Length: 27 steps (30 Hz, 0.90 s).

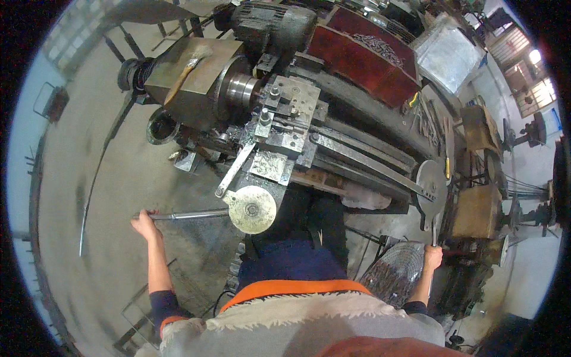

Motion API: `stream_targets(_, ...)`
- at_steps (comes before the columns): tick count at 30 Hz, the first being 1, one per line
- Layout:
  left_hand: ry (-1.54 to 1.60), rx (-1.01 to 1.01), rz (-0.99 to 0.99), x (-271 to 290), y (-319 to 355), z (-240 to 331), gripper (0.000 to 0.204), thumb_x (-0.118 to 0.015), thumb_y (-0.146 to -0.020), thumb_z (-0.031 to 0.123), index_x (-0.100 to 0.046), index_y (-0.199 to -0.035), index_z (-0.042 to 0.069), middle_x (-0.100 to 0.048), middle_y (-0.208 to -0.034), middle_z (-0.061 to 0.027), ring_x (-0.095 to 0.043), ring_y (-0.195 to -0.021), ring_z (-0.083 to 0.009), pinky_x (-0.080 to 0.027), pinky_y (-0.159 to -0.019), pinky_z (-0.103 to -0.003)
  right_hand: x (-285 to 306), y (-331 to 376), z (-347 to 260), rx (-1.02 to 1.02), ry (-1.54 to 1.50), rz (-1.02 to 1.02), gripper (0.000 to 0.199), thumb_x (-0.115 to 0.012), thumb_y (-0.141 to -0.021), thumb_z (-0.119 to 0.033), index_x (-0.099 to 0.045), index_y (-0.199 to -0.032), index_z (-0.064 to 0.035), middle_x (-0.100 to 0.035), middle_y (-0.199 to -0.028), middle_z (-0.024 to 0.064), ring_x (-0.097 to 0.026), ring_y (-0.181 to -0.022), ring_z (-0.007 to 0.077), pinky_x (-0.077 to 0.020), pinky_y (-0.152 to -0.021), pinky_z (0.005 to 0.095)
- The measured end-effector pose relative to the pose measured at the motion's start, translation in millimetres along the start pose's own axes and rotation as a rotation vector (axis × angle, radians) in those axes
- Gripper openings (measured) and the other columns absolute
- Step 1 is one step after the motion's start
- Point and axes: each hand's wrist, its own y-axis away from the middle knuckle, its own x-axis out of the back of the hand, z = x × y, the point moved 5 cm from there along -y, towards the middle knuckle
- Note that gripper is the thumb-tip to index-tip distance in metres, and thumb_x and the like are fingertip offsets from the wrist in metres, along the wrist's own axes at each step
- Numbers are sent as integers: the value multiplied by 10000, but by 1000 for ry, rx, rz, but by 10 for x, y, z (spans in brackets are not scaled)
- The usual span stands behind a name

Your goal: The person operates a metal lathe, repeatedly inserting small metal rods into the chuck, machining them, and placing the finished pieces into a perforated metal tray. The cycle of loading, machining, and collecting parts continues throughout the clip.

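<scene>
In the head view, the left hand's (143, 225) grip curls around the outer end of a steel lever (193, 215) joined to the lathe's (292, 113) round plate (252, 209); the right hand (433, 256) clasps a rod handle (434, 234) below a gray disc (431, 180) (a paintbrush (182, 79) lies atop the headstock (219, 53)).

Grey top (267, 327), orange band (295, 288) across its front. Pale frayed edging sits just on the camera side of the band; navy cloth (291, 262) beyond it. Left of the band: dark navy sleeve (168, 303), orange trim (172, 321). Right of the band: dark sleeve (415, 307). Left hand (144, 224), right hand (433, 256): bare.
</scene>
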Motion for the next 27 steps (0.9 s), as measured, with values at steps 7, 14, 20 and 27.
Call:
stream_targets(7,3,-81,-40,-247,-211,33,207,-458,-694,-11,-402,-878,-88,-547,-671,-172,-583,-536,-256,-490,-522,-353,195,286,-230,-29,-58,-2,419,-453,-643,-305,-604,-841,31,-601,-864,273,-578,-848,423,-454,-765,458)
stream_targets(14,-10,-70,-45,-374,-17,239,157,-454,-695,-11,-430,-827,-93,-547,-642,-164,-579,-507,-243,-460,-482,-309,65,181,-147,-47,-60,-10,412,-473,-630,-302,-600,-833,32,-604,-872,262,-577,-848,427,-454,-762,455)
stream_targets(20,-153,-83,-22,-90,-77,109,167,-554,-744,104,-446,-827,6,-538,-679,-122,-522,-488,-178,-381,-412,-273,-65,-306,72,37,-22,82,408,-554,-625,-348,-604,-783,25,-612,-837,247,-590,-821,409,-462,-744,453)
stream_targets(27,-284,-40,-86,261,22,106,170,-578,-731,147,-470,-733,15,-486,-601,-42,-486,-508,-114,-364,-410,-260,-160,-1170,223,221,130,86,411,-629,-650,-391,-605,-845,-31,-618,-878,195,-588,-853,366,-466,-736,439)
